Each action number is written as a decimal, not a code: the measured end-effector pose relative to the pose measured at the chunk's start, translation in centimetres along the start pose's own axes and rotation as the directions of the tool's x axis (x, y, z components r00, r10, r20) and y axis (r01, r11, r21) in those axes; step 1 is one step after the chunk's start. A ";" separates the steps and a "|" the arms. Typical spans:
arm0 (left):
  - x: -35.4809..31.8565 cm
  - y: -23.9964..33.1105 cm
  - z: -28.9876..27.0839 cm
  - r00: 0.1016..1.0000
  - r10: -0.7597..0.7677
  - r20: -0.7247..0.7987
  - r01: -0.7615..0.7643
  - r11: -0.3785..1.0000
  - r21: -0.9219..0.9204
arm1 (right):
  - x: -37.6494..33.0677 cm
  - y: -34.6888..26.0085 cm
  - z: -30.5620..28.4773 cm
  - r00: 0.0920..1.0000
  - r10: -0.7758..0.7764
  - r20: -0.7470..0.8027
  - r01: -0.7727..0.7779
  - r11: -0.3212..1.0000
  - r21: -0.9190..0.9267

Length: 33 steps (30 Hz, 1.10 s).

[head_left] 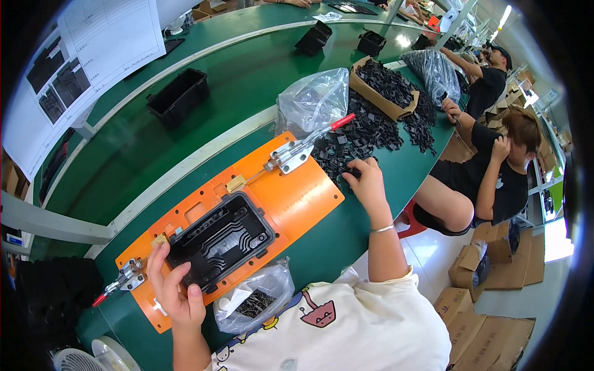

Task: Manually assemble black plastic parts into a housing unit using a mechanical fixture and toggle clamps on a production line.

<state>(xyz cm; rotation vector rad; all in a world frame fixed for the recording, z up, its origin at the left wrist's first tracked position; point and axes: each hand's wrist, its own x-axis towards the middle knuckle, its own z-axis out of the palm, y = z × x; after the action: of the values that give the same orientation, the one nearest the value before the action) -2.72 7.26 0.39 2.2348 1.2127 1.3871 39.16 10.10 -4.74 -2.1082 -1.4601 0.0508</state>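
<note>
A black rectangular plastic housing [218, 242], its open side up, sits in an orange fixture plate [297, 198]. My left hand [176, 290] is at the housing's left end, fingers apart, touching its rim. Metal toggle clamps with red handles stand at both ends of the plate: one clamp [291, 154] at the upper right, another clamp [127, 276] at the lower left. To the right, my right hand [369, 185] reaches into a heap of small black plastic parts [352, 142]. Its thumb and forefinger close around a small black plastic part, mostly hidden by the fingers.
A bag of screws [257, 300] lies by the plate's near edge. Behind the heap are a clear plastic bag [314, 99] and a cardboard tray [377, 93] of black parts. Black bins [179, 96] stand on the green conveyor [247, 80]. A co-worker [489, 167] sits at right.
</note>
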 end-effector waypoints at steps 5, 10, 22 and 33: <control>-0.6 0.0 -0.5 0.997 -0.063 -0.037 0.062 0.998 -0.022 | 1.4 1.1 0.4 0.997 -0.032 -0.075 0.044 0.986 0.163; 0.0 0.2 -0.5 0.994 -0.074 -0.080 0.071 0.997 -0.043 | 1.9 0.9 -0.7 0.986 0.164 0.023 -0.149 0.815 0.560; 3.7 6.8 1.8 0.956 0.072 0.284 -0.008 0.976 -0.218 | -5.5 -17.3 -3.1 0.463 -0.838 0.290 -0.465 0.050 0.884; 1.8 4.1 0.0 0.865 -0.444 0.234 0.472 0.561 -0.680 | -3.7 -17.7 -1.1 0.677 -0.483 0.556 -0.627 0.017 0.779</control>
<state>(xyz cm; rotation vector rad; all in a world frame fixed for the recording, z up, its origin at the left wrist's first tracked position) -0.26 6.01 3.92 1.2602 0.8998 1.2769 22.99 10.71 3.46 -0.7106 -0.9063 1.7478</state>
